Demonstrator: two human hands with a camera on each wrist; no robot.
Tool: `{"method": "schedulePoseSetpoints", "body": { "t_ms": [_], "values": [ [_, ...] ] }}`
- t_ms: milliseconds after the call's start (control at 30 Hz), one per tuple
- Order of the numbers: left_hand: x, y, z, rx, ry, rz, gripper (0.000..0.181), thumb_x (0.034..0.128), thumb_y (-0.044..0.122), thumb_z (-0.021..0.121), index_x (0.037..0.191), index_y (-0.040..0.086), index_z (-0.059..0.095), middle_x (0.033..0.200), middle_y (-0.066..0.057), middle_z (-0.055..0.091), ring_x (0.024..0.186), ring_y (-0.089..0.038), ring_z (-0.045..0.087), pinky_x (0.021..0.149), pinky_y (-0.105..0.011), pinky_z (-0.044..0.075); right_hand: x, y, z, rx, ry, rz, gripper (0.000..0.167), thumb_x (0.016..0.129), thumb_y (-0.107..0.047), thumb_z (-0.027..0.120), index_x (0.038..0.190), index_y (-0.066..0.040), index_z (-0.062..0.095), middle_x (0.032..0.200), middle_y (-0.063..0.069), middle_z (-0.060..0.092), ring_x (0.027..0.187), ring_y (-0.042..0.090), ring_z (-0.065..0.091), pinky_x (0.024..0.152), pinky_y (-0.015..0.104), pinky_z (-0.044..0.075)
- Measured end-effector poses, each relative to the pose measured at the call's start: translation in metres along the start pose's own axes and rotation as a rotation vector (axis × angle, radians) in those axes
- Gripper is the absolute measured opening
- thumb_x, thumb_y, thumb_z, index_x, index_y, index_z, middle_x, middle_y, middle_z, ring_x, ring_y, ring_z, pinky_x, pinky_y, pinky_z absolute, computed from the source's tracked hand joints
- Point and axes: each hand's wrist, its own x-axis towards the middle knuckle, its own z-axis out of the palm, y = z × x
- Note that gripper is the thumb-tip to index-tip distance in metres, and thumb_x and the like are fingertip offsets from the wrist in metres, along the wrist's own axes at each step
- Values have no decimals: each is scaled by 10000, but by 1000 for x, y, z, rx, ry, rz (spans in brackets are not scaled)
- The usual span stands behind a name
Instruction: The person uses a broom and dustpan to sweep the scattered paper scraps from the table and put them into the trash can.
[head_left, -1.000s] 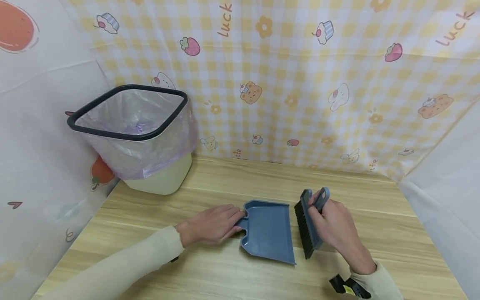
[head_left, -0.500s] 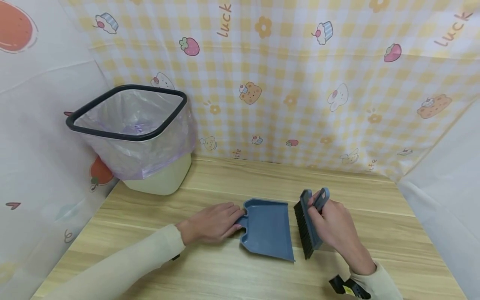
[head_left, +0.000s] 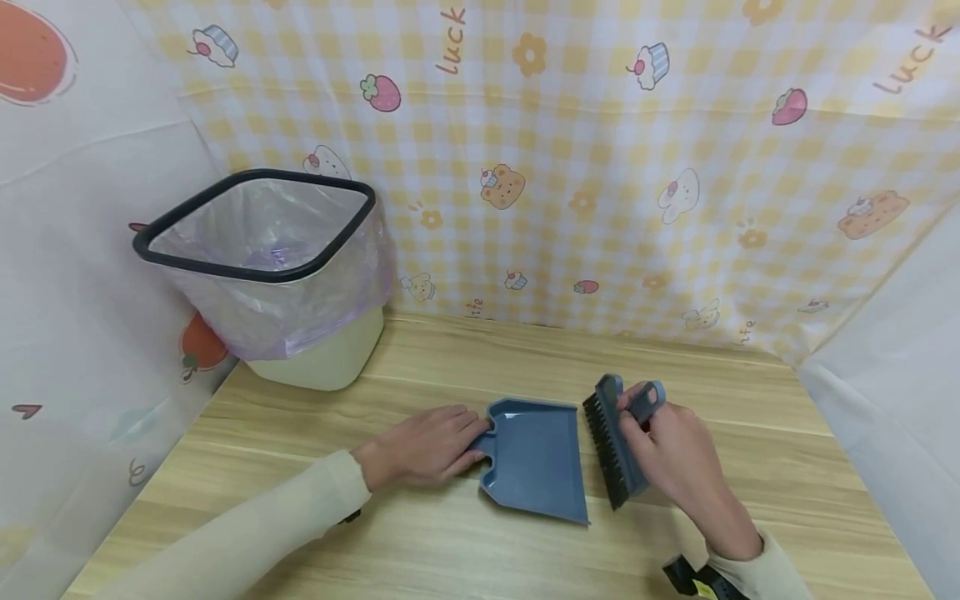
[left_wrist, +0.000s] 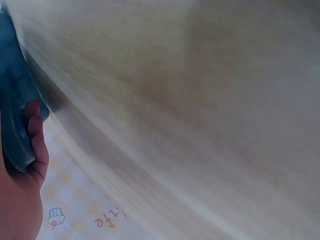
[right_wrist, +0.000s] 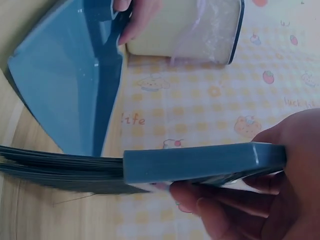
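Observation:
A blue dustpan (head_left: 534, 460) lies on the table with its wide lip facing right. My left hand (head_left: 429, 447) grips its short handle, and in the left wrist view the fingers (left_wrist: 39, 142) curl round that handle. Just right of the lip, my right hand (head_left: 678, 446) holds a blue hand brush (head_left: 630, 454) by its handle. Its dark bristles (head_left: 606, 454) face the dustpan, with a narrow gap between them. In the right wrist view the brush's bristles (right_wrist: 60, 170) point left, below the dustpan (right_wrist: 60, 75). Whether the bristles touch the table, I cannot tell.
A cream bin (head_left: 330, 358) with a black rim and a clear purplish liner stands at the back left. Patterned cloth (head_left: 570, 167) hangs behind the wooden table (head_left: 450, 550), with white cloth at both sides. A thin dark strand (right_wrist: 75, 198) shows near the bristles.
The dustpan has shifted very slightly left and back. Over the last half second the brush has tilted a little, showing more bristles, and the right hand has moved slightly right.

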Motion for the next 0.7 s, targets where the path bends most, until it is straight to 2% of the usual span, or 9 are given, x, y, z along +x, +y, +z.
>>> {"method": "schedulePoseSetpoints", "body": {
  "t_ms": [167, 233, 300, 400, 500, 567, 633, 700],
  "values": [
    [0, 0, 0, -24, 3, -14, 407, 1160, 336, 534, 1353, 1, 663, 1157, -68, 721, 1027, -200, 696, 965, -358, 590, -9, -4, 2, 33, 51, -215, 166, 1004, -28, 700, 1095, -165, 719, 682, -195, 554, 522, -49, 398, 468, 236, 365],
    [0, 0, 0, -40, 2, -21, 420, 1159, 355, 539, 1354, 4, 665, 1159, -66, 723, 1026, -202, 697, 965, -362, 590, -12, -5, 3, 46, 69, -323, 210, 972, -10, 730, 1095, -179, 720, 727, -174, 595, 568, -62, 435, 487, 233, 407],
    [0, 0, 0, -49, 2, -26, 428, 1158, 374, 543, 1349, 12, 667, 1154, -59, 722, 1015, -200, 693, 955, -364, 590, -15, -6, 5, 47, 85, -428, 230, 947, -6, 741, 1100, -178, 731, 806, -109, 681, 643, -20, 561, 529, 264, 502],
    [1, 0, 0, -52, -1, -31, 429, 1158, 395, 543, 1341, 27, 668, 1137, -45, 716, 988, -193, 684, 935, -364, 588, -19, -5, 9, 24, 84, -563, 270, 911, -28, 754, 1128, -189, 744, 1041, -29, 805, 813, 90, 724, 609, 321, 599],
    [1, -1, -1, -48, -9, -34, 423, 1160, 401, 539, 1337, 40, 668, 1129, -33, 709, 976, -186, 677, 926, -365, 586, -22, -4, 14, -18, 47, -688, 329, 921, 11, 611, 1146, -192, 739, 1194, -3, 810, 903, 181, 759, 567, 258, 564],
    [1, -1, -1, -49, -13, -36, 424, 1161, 402, 538, 1343, 43, 667, 1140, -34, 710, 991, -188, 682, 941, -371, 585, -25, -4, 18, -63, 30, -760, 283, 1032, -44, 528, 1138, -198, 741, 1258, 1, 800, 925, 198, 754, 574, 257, 570],
    [1, -1, -1, -48, -18, -38, 427, 1162, 404, 537, 1352, 44, 666, 1155, -38, 714, 1011, -193, 688, 954, -377, 584, -27, -4, 22, -100, 17, -816, 365, 1142, -97, 402, 1124, -193, 753, 1282, 5, 794, 936, 205, 749, 602, 266, 586],
    [1, -1, -2, -43, -22, -38, 434, 1162, 404, 539, 1362, 41, 666, 1173, -46, 720, 1037, -201, 696, 969, -385, 583, -28, -3, 27, -136, 14, -853, 425, 1215, -193, 352, 1113, -201, 765, 1290, 1, 793, 952, 197, 748, 673, 325, 627]
  ]
}}
